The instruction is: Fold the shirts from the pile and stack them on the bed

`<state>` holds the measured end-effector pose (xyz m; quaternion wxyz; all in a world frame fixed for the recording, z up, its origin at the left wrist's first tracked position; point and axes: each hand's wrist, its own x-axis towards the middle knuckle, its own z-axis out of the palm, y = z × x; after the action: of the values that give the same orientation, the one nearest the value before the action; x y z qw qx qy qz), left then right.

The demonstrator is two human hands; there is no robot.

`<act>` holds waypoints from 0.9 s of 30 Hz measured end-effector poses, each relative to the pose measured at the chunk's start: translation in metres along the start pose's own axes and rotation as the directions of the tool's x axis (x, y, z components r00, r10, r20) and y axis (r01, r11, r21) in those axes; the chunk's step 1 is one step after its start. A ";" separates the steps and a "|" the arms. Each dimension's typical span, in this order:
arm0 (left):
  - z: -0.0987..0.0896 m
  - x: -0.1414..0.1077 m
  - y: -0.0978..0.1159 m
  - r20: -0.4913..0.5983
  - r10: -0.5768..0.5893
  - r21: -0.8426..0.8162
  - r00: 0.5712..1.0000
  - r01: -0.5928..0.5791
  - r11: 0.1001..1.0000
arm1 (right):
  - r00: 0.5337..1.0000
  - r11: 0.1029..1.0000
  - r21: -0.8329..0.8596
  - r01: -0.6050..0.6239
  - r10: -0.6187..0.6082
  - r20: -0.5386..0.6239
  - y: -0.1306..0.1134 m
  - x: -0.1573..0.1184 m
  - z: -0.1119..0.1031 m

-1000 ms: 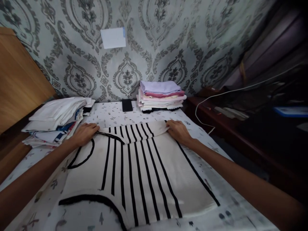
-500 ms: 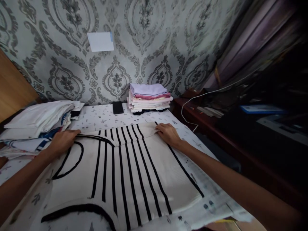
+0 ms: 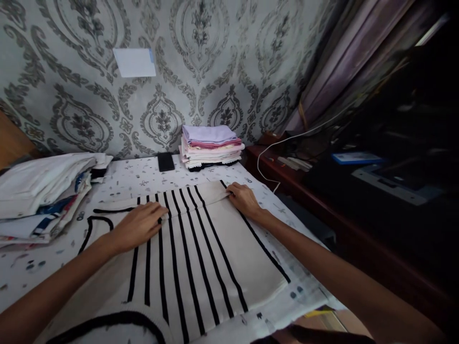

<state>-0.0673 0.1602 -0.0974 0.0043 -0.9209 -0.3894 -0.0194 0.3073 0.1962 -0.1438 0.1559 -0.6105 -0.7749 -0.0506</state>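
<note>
A white sleeveless knit top [image 3: 186, 248] with black stripes and black edging lies spread on the patterned white sheet [image 3: 136, 179], its far side folded over in a narrow strip. My left hand [image 3: 141, 224] rests on the top near the inner edge of that strip, fingers together and extended over the stripes. At the strip's right end, my right hand [image 3: 244, 198] has thumb and fingers closed on the top's far hem corner. The neck and armhole edges lie to the left, partly under my left forearm.
A stack of folded pink and lilac clothes [image 3: 211, 148] stands by the wall, beside a black phone-like object [image 3: 165, 162]. Another clothes pile [image 3: 43, 191] is at left. On the right, a dark red table [image 3: 294, 177] holds a white cable [image 3: 283, 141].
My left hand has moved right, from the top's far left shoulder to the striped middle. My right hand keeps its hold on the corner. The view has shifted slightly to the right.
</note>
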 end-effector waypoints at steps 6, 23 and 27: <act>0.010 0.018 0.021 -0.001 0.008 0.082 1.000 -0.008 0.997 | 0.998 0.996 -0.058 0.063 -0.062 0.020 0.010 -0.010 -0.008; 0.029 -0.033 -0.108 0.107 -0.522 -0.045 0.846 0.528 0.848 | 0.971 0.988 0.002 0.156 -0.154 0.182 -0.037 0.051 0.046; 0.035 -0.044 -0.111 0.090 -0.535 -0.013 0.840 0.538 0.843 | 0.971 0.995 0.027 0.094 -0.097 0.218 -0.023 0.045 0.045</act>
<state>-0.1760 0.2069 -0.1351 -0.0346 -0.7751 -0.6308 0.0111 0.2674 0.2446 -0.1705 0.0718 -0.5731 -0.8162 0.0159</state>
